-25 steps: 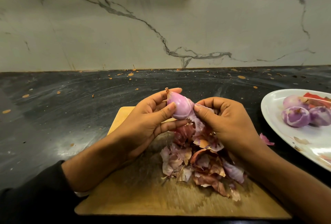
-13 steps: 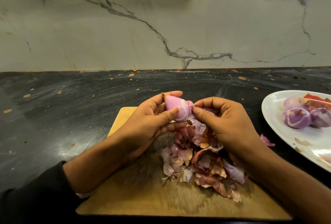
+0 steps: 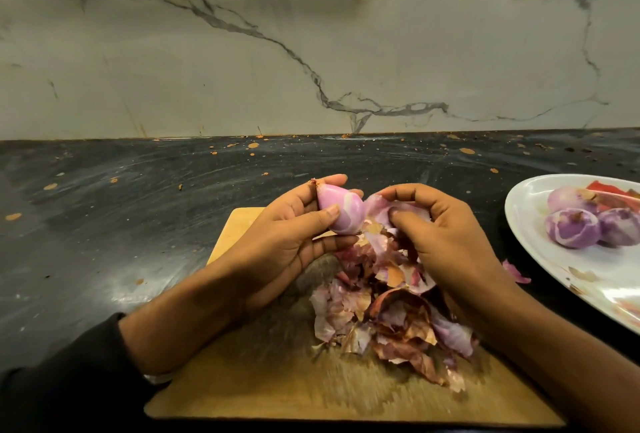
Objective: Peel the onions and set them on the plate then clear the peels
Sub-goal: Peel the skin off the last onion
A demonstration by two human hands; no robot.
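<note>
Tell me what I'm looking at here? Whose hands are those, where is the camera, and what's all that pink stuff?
There is no machine here. These are a person's two bare hands, and the camera sits on that person's head, looking forward and down, so you see what they see.

The left hand holds a pink onion. The right hand pinches a peel that it is pulling off that onion.

Under the hands lies a wooden board on a dark counter. The pink and brown heap on the board is a pile of peels already pulled off.

On the right stands a white plate with three peeled onions on it, plus something red that I cannot make out. One stray peel lies on the counter beside the plate.
</note>
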